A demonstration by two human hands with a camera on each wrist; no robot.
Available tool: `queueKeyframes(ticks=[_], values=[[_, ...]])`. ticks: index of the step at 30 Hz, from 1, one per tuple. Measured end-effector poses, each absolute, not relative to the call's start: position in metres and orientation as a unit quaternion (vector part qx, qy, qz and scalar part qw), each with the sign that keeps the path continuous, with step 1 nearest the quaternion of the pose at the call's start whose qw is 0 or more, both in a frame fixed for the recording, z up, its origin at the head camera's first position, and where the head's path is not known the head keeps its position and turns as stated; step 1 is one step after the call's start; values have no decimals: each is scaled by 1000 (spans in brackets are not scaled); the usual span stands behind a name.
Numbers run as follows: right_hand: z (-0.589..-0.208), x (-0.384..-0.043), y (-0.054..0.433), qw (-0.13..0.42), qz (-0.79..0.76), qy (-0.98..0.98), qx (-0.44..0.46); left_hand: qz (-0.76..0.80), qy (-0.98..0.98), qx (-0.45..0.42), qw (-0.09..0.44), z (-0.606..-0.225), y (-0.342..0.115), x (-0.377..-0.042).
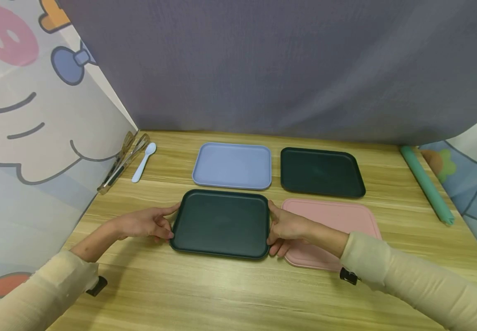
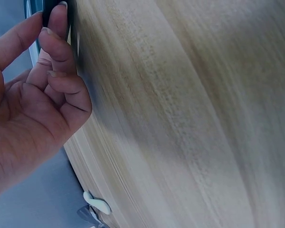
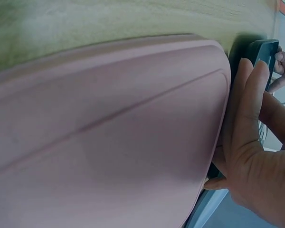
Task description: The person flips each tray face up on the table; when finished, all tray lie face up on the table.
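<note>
A dark green rectangular tray [image 1: 221, 224] is at the middle of the wooden table, held at both short sides. My left hand [image 1: 144, 224] pinches its left edge between thumb and fingers; in the left wrist view that hand [image 2: 35, 95] has its other fingers curled beside the rim. The right edge is gripped by my right hand [image 1: 290, 228], whose lower fingers lie close to the pink tray [image 1: 329, 214]. In the right wrist view the pink tray [image 3: 118, 142] fills much of the picture. Whether the held tray touches the table cannot be told.
Behind lie a light blue tray [image 1: 232, 165] and a second dark green tray [image 1: 321, 172]. At the back left are a white spoon [image 1: 144, 163] and metal tongs [image 1: 124, 162]. A green roll [image 1: 427, 186] lies along the right edge, and a grey curtain [image 1: 263, 69] hangs behind.
</note>
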State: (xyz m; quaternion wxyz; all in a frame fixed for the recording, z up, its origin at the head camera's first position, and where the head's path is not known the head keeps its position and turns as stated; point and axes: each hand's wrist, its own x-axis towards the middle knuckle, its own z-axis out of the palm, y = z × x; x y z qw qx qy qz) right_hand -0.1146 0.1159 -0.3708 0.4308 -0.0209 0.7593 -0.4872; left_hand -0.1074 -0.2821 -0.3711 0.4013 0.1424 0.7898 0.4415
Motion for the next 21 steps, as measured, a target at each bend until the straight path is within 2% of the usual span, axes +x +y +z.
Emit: queueKeyframes(ticks=[21], values=[[-371, -115, 113, 424, -461, 779, -27, 437, 799, 152, 385, -374, -279, -105]])
